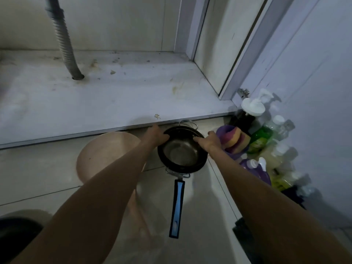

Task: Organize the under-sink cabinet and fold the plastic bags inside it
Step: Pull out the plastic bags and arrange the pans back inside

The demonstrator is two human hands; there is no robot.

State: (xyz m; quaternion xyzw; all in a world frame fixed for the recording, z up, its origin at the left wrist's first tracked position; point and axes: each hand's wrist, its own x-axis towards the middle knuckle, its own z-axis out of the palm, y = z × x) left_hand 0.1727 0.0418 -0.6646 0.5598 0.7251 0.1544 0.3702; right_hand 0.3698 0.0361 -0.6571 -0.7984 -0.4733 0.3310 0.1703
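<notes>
While both hands grip it, one black pan [182, 166] with a blue-and-black handle sits on the tiled floor just in front of the cabinet [114, 96]. The left hand [157, 134] has fingers curled over the pan's left rim. The right hand [208, 140] is clamped on the right rim.

One steel pot [179, 151] is nested with the pan, and two wire loop handles poke out at the far and near edges. Which vessel sits in which, cannot tell.

Counts:
- One cabinet, beyond the pan, open, with a stained floor panel.
- One grey ribbed drain hose [63, 44], far-left of the pan, going down through that panel.
- One open door [304, 54], far-right of the pan.
- One pink basin [102, 151], touching or just left of the pan, partly hidden by the left forearm.
- One striped sponge [238, 140], just right of the pan, behind the right hand.
- A cluster of bottles [261, 136] right of the sponge, at least four, blurred, so the exact count is unclear.
</notes>
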